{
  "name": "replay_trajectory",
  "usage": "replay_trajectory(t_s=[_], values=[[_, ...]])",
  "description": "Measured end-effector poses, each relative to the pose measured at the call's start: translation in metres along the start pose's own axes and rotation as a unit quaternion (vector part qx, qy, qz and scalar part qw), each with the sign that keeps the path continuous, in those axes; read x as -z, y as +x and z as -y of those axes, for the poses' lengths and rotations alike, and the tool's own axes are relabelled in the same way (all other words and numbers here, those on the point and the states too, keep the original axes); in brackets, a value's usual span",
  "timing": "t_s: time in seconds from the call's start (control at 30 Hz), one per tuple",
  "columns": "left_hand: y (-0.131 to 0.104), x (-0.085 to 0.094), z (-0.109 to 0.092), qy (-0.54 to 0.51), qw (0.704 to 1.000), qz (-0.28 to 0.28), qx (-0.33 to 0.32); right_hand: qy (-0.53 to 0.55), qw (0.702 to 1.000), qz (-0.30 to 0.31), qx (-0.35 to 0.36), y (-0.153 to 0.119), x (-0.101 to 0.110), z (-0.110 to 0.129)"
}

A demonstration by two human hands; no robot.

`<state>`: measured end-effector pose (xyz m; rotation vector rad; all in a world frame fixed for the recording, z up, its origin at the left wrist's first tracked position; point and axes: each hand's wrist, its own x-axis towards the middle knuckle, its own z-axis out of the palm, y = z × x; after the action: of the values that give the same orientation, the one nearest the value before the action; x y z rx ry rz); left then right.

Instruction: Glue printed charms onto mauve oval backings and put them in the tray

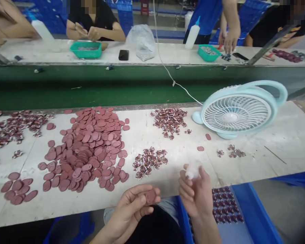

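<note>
My left hand (136, 206) is closed on a reddish oval disc (150, 196), pinched between thumb and fingers above the table's front edge. Beside it, my right hand (197, 193) grips a small whitish, translucent object (193, 170), blurred and hard to make out. A large heap of similar oval discs (86, 149) lies to the left. Just beyond my hands is a small pile of brown-and-white pieces (149, 162), with a bigger pile of such pieces (170, 120) behind it.
A light-blue fan (237, 112) lies at the right, its white cable (164, 64) running backward. Below the table, a blue tray (256, 213) holds rows of dark pieces. Across a green belt (91, 88), several people sit or stand at another table with green baskets (85, 53) and bottles.
</note>
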<state>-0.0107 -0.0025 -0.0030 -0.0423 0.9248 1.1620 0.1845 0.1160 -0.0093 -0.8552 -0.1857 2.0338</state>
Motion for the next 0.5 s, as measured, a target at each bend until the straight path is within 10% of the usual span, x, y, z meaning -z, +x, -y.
replay_trajectory(t_s=[0.3,0.5], values=[[0.004,-0.007,0.012,-0.032,0.999,0.027,0.015,-0.313,0.895,-0.052,0.312,-0.047,-0.006,-0.064],[0.005,-0.004,0.012,-0.023,0.999,0.031,0.011,-0.356,0.86,-0.035,0.364,-0.045,-0.009,-0.074]])
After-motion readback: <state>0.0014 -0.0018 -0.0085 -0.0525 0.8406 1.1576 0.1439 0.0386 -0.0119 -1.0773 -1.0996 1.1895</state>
